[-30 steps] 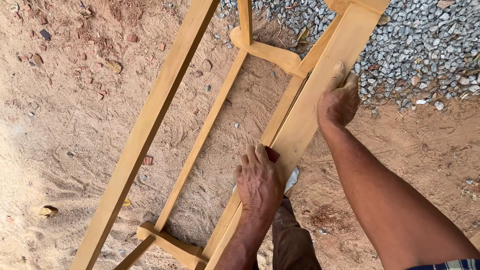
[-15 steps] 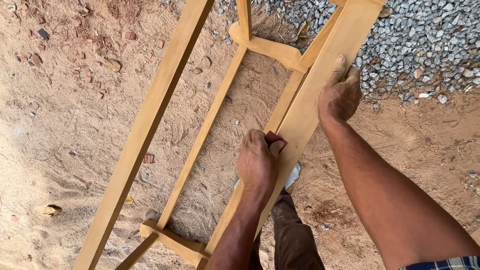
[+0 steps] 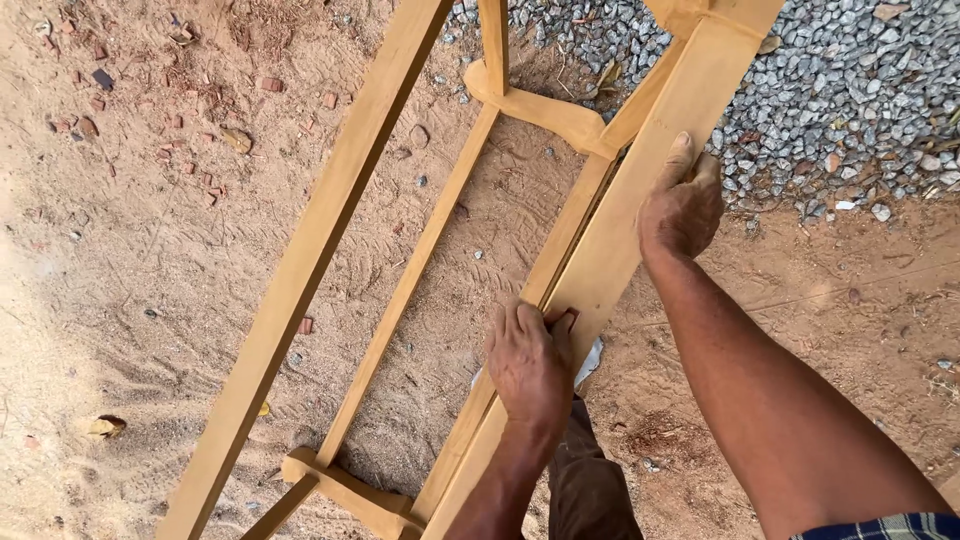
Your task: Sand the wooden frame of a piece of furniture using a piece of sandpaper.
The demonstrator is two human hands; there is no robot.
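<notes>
The wooden frame (image 3: 330, 240) lay across the sandy ground (image 3: 150, 260), running from the near left to the far right of the scene. It consisted of long pale rails joined by short curved cross-pieces, one near (image 3: 350, 492) and one far (image 3: 545, 108).

The broad right rail (image 3: 640, 210) carried both hands. The left hand (image 3: 530, 365) rested on the near part of this rail, palm down, with the fingers pressed together and curled over a small dark reddish piece (image 3: 563, 320). Only an edge of that piece showed past the fingertips; its kind could not be told. The piece lay flat against the rail face, at the edge beside the thinner inner rail (image 3: 420, 270).

The right hand (image 3: 682, 205) lay farther along the same rail, well apart from the left hand. Its palm lay flat on the wood, with the fingers held close together and pointing toward the far end. It held nothing; it only pressed on the rail surface.

A heap of grey gravel (image 3: 850, 90) covered the far right of the scene, just beside the far end of the frame. Small reddish brick fragments (image 3: 200, 130) were scattered on the sand at the far left. A brown trouser leg (image 3: 590, 490) showed below the left forearm at the near edge, and a small pale scrap (image 3: 590, 360) lay on the ground just beside the rail.
</notes>
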